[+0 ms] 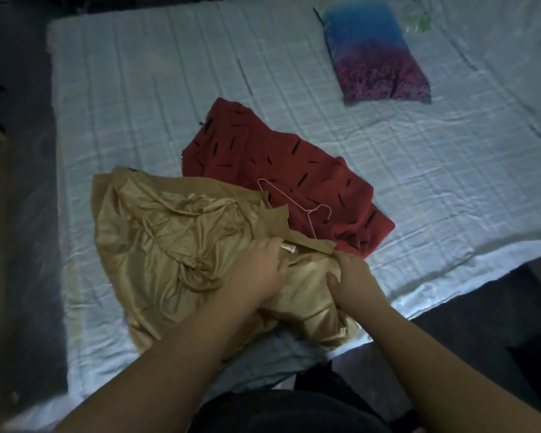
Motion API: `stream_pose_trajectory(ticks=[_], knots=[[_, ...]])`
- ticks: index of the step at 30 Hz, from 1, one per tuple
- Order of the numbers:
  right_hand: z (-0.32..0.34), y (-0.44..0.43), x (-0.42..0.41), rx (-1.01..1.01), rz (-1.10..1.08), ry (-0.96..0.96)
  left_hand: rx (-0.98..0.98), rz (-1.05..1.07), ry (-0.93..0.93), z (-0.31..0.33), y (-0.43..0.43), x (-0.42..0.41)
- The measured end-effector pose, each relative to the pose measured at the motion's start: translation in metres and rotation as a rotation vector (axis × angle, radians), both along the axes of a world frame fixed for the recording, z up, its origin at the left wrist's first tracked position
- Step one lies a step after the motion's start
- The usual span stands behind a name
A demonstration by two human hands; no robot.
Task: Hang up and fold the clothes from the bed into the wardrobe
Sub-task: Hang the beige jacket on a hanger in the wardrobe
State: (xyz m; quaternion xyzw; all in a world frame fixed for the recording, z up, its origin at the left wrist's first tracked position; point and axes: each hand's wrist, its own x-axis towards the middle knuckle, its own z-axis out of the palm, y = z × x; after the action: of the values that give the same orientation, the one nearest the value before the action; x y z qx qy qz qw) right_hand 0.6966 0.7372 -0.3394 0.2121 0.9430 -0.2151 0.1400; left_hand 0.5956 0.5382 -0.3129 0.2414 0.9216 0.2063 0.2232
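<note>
Gold satin garment [169, 245] crumpled near the bed's [138, 104] near edge, toward its left side. Left hand [260, 270] closed on the fabric at the collar, beside a small white label [288, 247]. Right hand [353, 276] pinches gold fabric just right of it. Red patterned garment [278, 170] lies behind, touching; pink wire hanger [306, 210] on top. Pillow [372, 54] near far edge.

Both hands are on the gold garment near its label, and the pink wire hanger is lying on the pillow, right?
Not quite. In the head view both hands, left hand and right hand, are on the gold garment near its label, but the pink wire hanger lies on the red patterned garment, not on the pillow.
</note>
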Motion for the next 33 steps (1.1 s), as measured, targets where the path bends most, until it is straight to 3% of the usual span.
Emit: stream_pose_trajectory(ticks=[7,15,27,33], knots=[[-0.054,0.082,-0.045,-0.084,0.144,0.034,-0.007,0.097,-0.064,-0.025,0.065,0.000],[-0.093,0.169,-0.098,-0.109,0.453,-0.101,0.025,0.466,-0.224,-0.045,0.153,0.011],[-0.156,0.154,-0.188,-0.218,0.901,-0.138,-0.179,0.784,-0.277,-0.129,0.215,0.005],[-0.185,0.145,-0.205,0.038,1.139,-0.161,-0.200,0.872,-0.291,-0.151,0.204,0.023]])
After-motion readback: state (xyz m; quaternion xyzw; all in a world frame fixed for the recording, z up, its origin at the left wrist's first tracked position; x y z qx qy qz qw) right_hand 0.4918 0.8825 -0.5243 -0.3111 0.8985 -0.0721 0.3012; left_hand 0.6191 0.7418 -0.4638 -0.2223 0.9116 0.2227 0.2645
